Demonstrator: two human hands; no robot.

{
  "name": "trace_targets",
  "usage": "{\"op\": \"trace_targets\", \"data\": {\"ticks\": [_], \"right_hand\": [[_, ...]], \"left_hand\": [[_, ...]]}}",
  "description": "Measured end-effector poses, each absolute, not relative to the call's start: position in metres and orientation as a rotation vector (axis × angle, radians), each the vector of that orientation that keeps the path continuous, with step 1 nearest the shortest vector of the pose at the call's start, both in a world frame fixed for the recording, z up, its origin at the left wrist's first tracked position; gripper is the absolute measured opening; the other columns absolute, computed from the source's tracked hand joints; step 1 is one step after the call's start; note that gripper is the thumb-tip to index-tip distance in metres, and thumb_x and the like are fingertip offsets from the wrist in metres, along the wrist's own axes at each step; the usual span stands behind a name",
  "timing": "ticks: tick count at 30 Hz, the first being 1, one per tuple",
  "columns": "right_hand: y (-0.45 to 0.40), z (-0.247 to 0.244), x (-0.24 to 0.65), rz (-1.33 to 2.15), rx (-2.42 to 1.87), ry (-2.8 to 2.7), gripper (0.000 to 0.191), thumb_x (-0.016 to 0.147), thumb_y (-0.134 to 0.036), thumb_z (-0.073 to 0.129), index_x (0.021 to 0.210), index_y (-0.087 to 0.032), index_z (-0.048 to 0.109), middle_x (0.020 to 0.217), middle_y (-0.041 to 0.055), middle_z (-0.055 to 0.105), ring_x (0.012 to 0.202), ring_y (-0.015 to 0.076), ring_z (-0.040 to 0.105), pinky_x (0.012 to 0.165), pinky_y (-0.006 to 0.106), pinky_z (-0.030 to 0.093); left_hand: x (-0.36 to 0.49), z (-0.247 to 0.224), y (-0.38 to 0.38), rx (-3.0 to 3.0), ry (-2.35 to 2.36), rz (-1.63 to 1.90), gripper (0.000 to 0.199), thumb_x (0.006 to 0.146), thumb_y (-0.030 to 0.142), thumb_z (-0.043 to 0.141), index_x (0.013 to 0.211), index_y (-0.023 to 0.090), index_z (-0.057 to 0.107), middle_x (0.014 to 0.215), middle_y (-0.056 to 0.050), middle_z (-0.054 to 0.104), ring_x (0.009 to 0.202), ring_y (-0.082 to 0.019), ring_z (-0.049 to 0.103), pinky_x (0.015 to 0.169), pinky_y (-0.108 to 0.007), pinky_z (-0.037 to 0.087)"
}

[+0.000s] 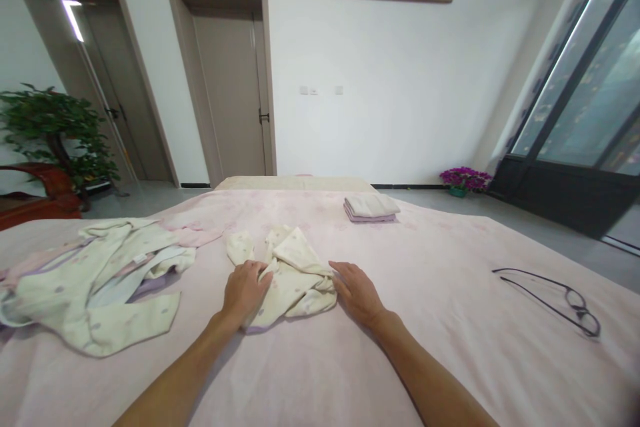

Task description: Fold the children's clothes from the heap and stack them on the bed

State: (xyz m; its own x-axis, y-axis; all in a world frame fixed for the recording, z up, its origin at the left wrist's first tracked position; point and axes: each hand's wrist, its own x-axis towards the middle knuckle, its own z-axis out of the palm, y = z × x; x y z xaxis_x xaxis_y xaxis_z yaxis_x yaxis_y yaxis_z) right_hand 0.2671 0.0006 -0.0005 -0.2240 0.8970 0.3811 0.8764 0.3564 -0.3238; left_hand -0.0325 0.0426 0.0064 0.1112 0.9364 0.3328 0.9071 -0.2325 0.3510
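A crumpled cream garment [295, 287] with small dots and a purple edge lies on the pink bed cover [430, 267], between my two hands. My left hand [247, 290] rests on its left side, the fingers bent over the cloth with a fold near thumb and fingertips. At the garment's right edge, my right hand [357, 293] touches the cloth with its fingertips; the fingers lie close together, and whether they pinch the fabric is hard to tell.
A loose heap of cream and pink clothes [100, 287] lies at the left. Toward the far edge sits a folded stack [371, 208]. Dark-framed glasses [575, 307] lie at the right. Beyond the bed are a plant [55, 127] and purple flowers [465, 178].
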Motion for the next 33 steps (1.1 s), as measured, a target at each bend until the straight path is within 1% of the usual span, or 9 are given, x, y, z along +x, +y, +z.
{"op": "trace_targets", "data": {"ticks": [3,6,10,14,16,21,25,28,33], "right_hand": [[0.001,0.0,0.261,0.055,-1.562,-2.133,0.037,0.097,-0.034,0.043,0.128,-0.022,0.06,0.117,0.0077,0.067,0.108,0.0213,0.057,0.096,0.032,0.042],[0.002,0.0,0.258,0.097,-1.564,-2.105,0.027,0.095,-0.029,0.046,0.109,-0.023,0.068,0.101,0.0054,0.069,0.098,0.0199,0.058,0.089,0.03,0.042],[0.007,-0.002,0.263,0.228,-1.607,-1.793,0.022,0.092,-0.028,0.045,0.096,-0.023,0.066,0.094,0.0044,0.069,0.09,0.02,0.06,0.081,0.03,0.043],[0.015,-0.008,0.278,0.378,-1.56,-1.366,0.023,0.088,-0.034,0.042,0.095,-0.022,0.061,0.087,0.0043,0.069,0.082,0.0209,0.062,0.076,0.031,0.045],[0.018,-0.01,0.284,0.451,-1.499,-1.234,0.025,0.085,-0.036,0.044,0.095,-0.02,0.06,0.086,0.0047,0.069,0.081,0.0215,0.062,0.074,0.031,0.046],[0.017,-0.012,0.289,0.57,-1.441,-1.116,0.04,0.08,-0.039,0.049,0.111,-0.016,0.06,0.072,0.0003,0.065,0.064,0.0189,0.057,0.06,0.029,0.044],[0.017,-0.012,0.288,0.553,-1.408,-1.102,0.048,0.079,-0.041,0.05,0.117,-0.014,0.061,0.061,-0.0037,0.057,0.058,0.0169,0.052,0.055,0.027,0.04],[0.019,-0.012,0.293,0.491,-1.412,-1.031,0.049,0.079,-0.044,0.052,0.117,-0.014,0.062,0.057,-0.0054,0.052,0.055,0.0159,0.048,0.054,0.027,0.039],[0.023,-0.014,0.312,0.38,-1.437,-0.876,0.048,0.077,-0.042,0.053,0.113,-0.013,0.065,0.059,-0.0029,0.055,0.056,0.0172,0.051,0.056,0.029,0.042]], "left_hand": [[-0.028,0.006,0.039,2.224,1.837,0.881,0.021,0.091,0.032,0.046,0.099,0.023,0.064,0.103,-0.005,0.07,0.098,-0.021,0.063,0.086,-0.031,0.042],[-0.028,0.005,0.037,2.074,1.74,1.029,0.022,0.094,0.035,0.041,0.1,0.024,0.059,0.097,-0.003,0.07,0.089,-0.02,0.064,0.078,-0.028,0.044],[-0.027,0.004,0.034,1.933,1.574,1.273,0.025,0.093,0.042,0.042,0.098,0.023,0.057,0.085,0.0,0.067,0.08,-0.019,0.063,0.076,-0.027,0.046],[-0.022,0.003,0.027,1.878,1.458,1.364,0.026,0.092,0.044,0.044,0.097,0.022,0.057,0.087,-0.001,0.067,0.082,-0.019,0.063,0.077,-0.027,0.047],[-0.019,0.0,0.025,1.875,1.423,1.334,0.028,0.092,0.043,0.045,0.102,0.021,0.058,0.092,-0.002,0.068,0.085,-0.019,0.064,0.079,-0.028,0.047],[-0.024,-0.005,0.026,1.919,1.458,1.097,0.035,0.093,0.044,0.042,0.117,0.023,0.057,0.096,-0.003,0.07,0.086,-0.02,0.066,0.078,-0.029,0.047],[-0.031,-0.004,0.029,1.983,1.403,1.016,0.036,0.096,0.044,0.038,0.118,0.023,0.057,0.105,-0.005,0.07,0.098,-0.021,0.065,0.087,-0.031,0.045],[-0.034,-0.004,0.029,2.048,1.356,0.961,0.036,0.096,0.042,0.038,0.118,0.023,0.059,0.105,-0.004,0.071,0.097,-0.021,0.065,0.087,-0.031,0.045],[-0.035,-0.005,0.029,2.171,1.319,0.903,0.03,0.095,0.036,0.041,0.106,0.023,0.065,0.104,-0.004,0.071,0.095,-0.02,0.065,0.087,-0.031,0.046]]}}
